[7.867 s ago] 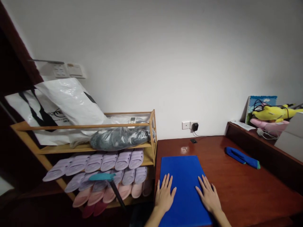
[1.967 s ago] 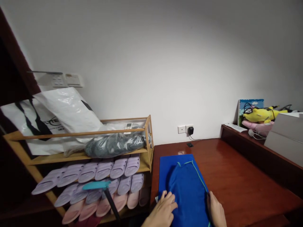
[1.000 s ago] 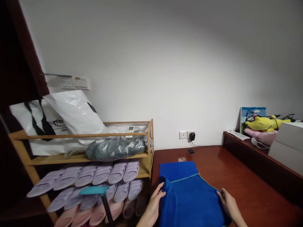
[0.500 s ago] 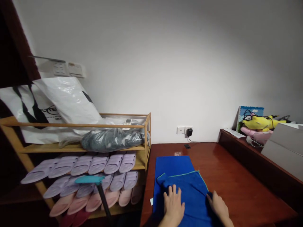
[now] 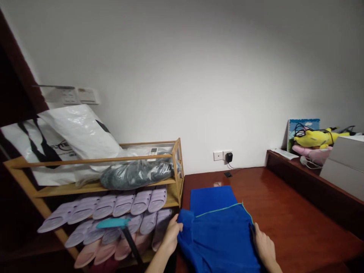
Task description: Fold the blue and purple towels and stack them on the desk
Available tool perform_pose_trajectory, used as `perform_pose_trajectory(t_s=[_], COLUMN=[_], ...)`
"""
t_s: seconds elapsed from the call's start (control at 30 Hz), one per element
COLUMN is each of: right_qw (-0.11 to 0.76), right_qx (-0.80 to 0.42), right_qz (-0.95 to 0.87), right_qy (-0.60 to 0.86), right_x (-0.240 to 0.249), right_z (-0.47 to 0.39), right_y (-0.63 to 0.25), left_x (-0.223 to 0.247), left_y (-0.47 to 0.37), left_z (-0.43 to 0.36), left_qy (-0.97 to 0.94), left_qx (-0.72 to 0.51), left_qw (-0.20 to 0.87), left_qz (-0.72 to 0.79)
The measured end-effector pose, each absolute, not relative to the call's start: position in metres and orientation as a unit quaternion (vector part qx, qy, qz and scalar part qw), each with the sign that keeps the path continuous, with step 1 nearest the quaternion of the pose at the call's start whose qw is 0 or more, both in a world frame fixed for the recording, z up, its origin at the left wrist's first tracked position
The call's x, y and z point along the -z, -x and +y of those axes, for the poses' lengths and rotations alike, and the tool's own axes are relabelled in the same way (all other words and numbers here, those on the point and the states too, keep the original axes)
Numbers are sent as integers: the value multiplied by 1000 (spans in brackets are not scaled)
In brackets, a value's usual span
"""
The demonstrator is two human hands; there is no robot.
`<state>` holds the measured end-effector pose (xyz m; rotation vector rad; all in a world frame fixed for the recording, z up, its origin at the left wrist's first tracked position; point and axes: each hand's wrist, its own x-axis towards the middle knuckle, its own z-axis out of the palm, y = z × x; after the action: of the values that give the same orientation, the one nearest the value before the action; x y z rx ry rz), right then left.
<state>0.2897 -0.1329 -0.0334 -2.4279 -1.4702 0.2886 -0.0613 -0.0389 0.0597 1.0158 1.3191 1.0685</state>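
The left hand (image 5: 172, 233), at the tabletop's left edge, has its fingers closed on the left side of a blue cloth (image 5: 224, 240). The right hand (image 5: 264, 242) is curled round the cloth's right side, its fingers partly hidden. Between the hands the cloth spreads over the near left part of the tabletop (image 5: 301, 216), creased toward the left, with green stitching along its far and right edges; its near end runs out of view. Under it lies a blue mat (image 5: 212, 198), whose far end shows bare, short of the tabletop's far edge. A small black fitting (image 5: 228, 174) sits at that far edge, below a black plug (image 5: 229, 157) in the wall. Along the tabletop's right edge runs a raised ledge (image 5: 287, 170) bearing paper (image 5: 284, 153), a yellow toy (image 5: 315, 139) and white boxes (image 5: 345, 157). Beside the left edge stands a wooden rack (image 5: 93, 162), with white bags (image 5: 81, 131), a plastic-wrapped bundle (image 5: 139, 176) and a remote (image 5: 152, 153) on top and slippers (image 5: 122, 204) below. A teal-headed tool (image 5: 112, 223) stands before the slippers.
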Motion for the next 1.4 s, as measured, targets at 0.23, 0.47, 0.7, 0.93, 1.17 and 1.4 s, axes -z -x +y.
perform_pose_trajectory(t_s=[0.23,0.47,0.7,0.93,1.17,1.4], right_qw=[218,236,219,154,161,201], right_qx=[-68,-63,103,16,4,-1], right_qz=[-438,-301,-527,-587,-589,-595], right_qy=[869,922,815,795,792,779], right_x=[0,15,44,62,62,67], right_z=[-146,-175,-169,-153,-117,-135], right_y=[-334,-399,-342,-303,-314,-343], left_x=[-93,-48,9,38,33,25], left_y=[37,-17,-1,-2,-2,-2], left_z=[-74,-69,-62,-55,-21,4], left_qy=[-359,-525,-742,-833,-825,-817], left_qx=[-473,-405,-329,-129,-88,-89], left_qw=[714,621,279,31,5,27], left_qz=[371,418,513,537,559,569])
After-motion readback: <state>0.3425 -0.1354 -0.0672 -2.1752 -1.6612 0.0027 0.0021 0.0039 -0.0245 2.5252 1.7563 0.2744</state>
